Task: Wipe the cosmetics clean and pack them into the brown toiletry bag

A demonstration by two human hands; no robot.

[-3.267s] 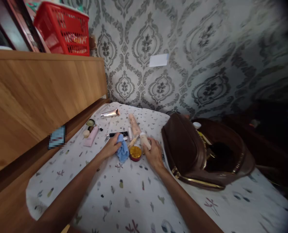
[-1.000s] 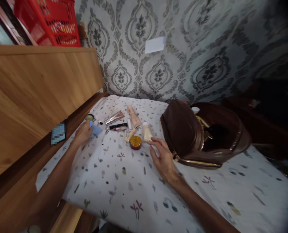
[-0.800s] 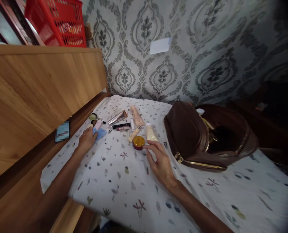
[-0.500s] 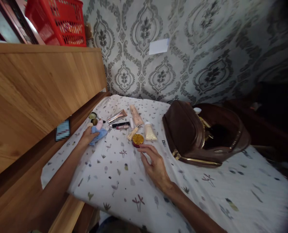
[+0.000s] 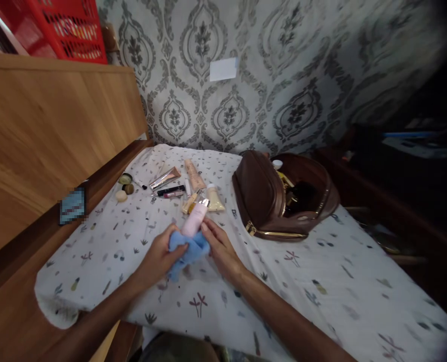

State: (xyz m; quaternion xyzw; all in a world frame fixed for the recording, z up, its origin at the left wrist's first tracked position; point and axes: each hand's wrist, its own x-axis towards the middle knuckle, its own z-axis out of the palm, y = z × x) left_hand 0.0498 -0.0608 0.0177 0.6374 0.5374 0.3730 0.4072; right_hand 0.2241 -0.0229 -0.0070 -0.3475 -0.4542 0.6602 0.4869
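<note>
In the middle of the head view, a pale pink bottle (image 5: 194,219) with a shiny silver cap tilts up and to the right. My left hand (image 5: 166,254) is closed on a blue cloth (image 5: 189,247), which wraps the bottle's lower end. My right hand (image 5: 220,247) grips the bottle's right side, thumb and fingers closed on it. Just beyond the hands lie a cream tube (image 5: 214,199), a peach tube (image 5: 194,174), a rose-gold tube (image 5: 165,179) and a black pen-like cosmetic (image 5: 171,190). The gold-lidded round jar (image 5: 191,206) is mostly hidden behind the bottle.
An unzipped brown leather bag (image 5: 256,193) stands on the patterned white sheet (image 5: 132,271) to the right. Small round containers (image 5: 127,188) lie at the left. A wooden panel (image 5: 57,120) borders the left side, with a red basket (image 5: 72,30) on top.
My left hand has brought the cloth and pink bottle from the left to the middle. My right hand has left the gold-lidded jar and now holds the bottle. The view has shifted right.
</note>
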